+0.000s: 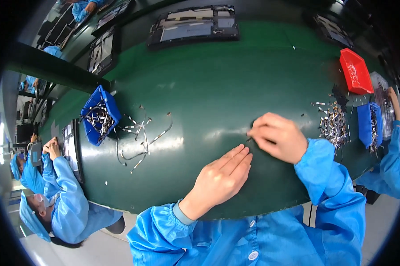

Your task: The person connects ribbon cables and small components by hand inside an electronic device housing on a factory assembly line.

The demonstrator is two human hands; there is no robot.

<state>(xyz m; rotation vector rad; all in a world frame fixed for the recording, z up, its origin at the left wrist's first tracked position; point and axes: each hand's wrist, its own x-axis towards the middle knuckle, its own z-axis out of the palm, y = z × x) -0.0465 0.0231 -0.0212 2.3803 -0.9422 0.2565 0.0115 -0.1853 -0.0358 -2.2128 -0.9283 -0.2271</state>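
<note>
Left of the loose heap of thin black-and-silver strips [334,125], the bare right hand [277,137] curls its fingertips at a tiny dark piece [248,139], mostly hidden; whether it's pinched I cannot tell. Farther left, the bare left hand [221,176] lies palm-down, fingers outstretched together. Open smooth green tabletop [200,84] stretches beyond both.

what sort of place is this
Probably an electronics assembly workshop: there are flat devices with exposed insides, a blue bin of thin cable-like parts, and people in matching blue coats.
</note>
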